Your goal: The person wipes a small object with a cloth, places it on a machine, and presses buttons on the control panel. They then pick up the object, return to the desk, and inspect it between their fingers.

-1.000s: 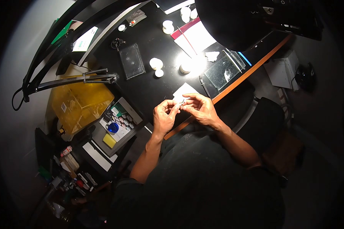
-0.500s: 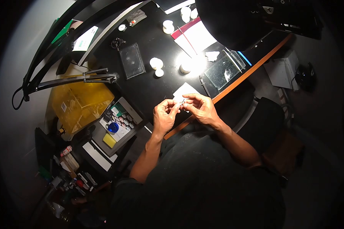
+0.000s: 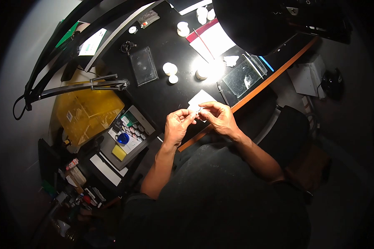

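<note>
My left hand (image 3: pixel 177 128) and my right hand (image 3: pixel 222 121) meet at the fingertips above the near edge of the black desk. Both are closed in a pinch around a tiny pale object (image 3: pixel 198 111), too small and too covered by fingers to name. Beneath and just beyond the fingers lies a white sheet or pad (image 3: pixel 200 97), partly hidden by them. A slim dark tool (image 3: pixel 222 93) rests to the right of the pad. Farther back, a small round jar (image 3: pixel 201 74) stands in the bright lamp light.
A glass slab (image 3: pixel 236 84) with white material lies near the orange desk edge (image 3: pixel 274 76). White containers (image 3: pixel 170 69) and a dark flat case (image 3: pixel 143 66) sit farther left. An open drawer (image 3: pixel 133 137) juts out at left. The black lamp head (image 3: pixel 253 25) overhangs the desk.
My left hand has shifted slightly left, and its fingers have moved a little. The right fingers have turned slightly around the tiny object. The desk items are unchanged.
</note>
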